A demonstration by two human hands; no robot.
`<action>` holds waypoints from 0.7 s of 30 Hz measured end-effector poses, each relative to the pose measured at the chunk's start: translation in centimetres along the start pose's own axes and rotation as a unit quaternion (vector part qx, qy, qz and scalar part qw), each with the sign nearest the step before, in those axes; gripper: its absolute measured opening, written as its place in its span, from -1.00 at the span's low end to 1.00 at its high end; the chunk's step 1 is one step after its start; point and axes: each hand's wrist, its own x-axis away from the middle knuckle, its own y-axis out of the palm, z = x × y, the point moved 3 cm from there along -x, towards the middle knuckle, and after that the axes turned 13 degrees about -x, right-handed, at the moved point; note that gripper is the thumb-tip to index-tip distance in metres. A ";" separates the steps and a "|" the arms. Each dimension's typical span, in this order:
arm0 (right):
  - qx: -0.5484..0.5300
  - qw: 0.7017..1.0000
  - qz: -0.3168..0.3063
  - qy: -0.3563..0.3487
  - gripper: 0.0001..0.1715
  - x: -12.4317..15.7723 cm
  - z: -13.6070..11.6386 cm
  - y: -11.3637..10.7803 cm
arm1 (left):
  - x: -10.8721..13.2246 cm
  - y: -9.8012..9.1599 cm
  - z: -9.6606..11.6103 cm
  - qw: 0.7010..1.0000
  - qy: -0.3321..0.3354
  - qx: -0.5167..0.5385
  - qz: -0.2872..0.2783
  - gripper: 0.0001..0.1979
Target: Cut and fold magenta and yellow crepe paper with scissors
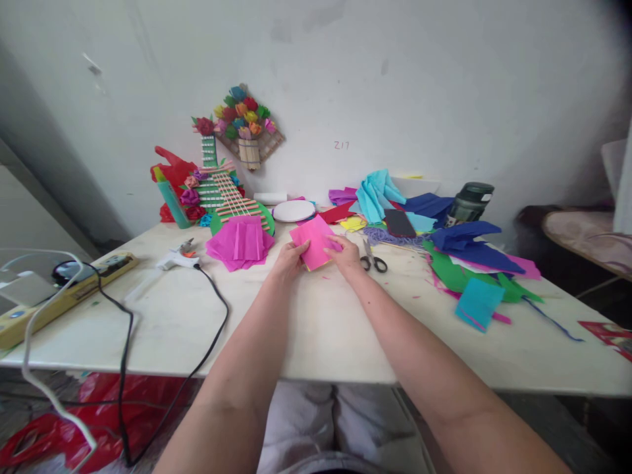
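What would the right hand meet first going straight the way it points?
The pink paper, which the right hand touches at its fingertips. Past that, possibly the round white disc; depth is hard to judge.

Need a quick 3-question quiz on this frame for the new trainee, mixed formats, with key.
1. What are the left hand and right hand both holding?
2. True or false: the scissors are in the left hand.
3. Fill in: the power strip lies at the person's ____ end of the table.

Key:
1. Pink paper.
2. False; the scissors lie on the table, beside the right hand.
3. Left.
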 end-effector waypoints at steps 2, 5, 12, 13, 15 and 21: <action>0.006 1.000 -0.002 -0.003 -0.63 0.1 -0.1 0.1 | 0.1 0.1 0.1 1.000 -0.002 0.004 0.002 -0.78; 0.014 1.000 -0.002 -0.002 -0.64 0.1 -0.1 0.2 | 0.2 0.2 0.2 1.000 0.000 0.010 0.011 -0.81; -0.004 1.000 0.019 0.013 -0.66 0.1 0.9 0.1 | 0.0 0.0 0.1 1.000 0.012 0.013 0.016 -0.82; -0.007 1.000 0.020 0.015 -0.66 0.2 1.1 0.1 | -0.1 0.0 0.0 1.000 0.012 0.012 0.015 -0.82; -0.011 1.000 0.021 0.019 -0.64 0.2 1.2 0.1 | -0.1 0.0 0.0 1.000 0.013 0.011 0.012 -0.80; -0.007 0.999 0.026 0.026 -0.63 0.3 0.9 0.1 | -0.2 -0.2 -0.1 1.000 0.003 0.011 0.018 -0.78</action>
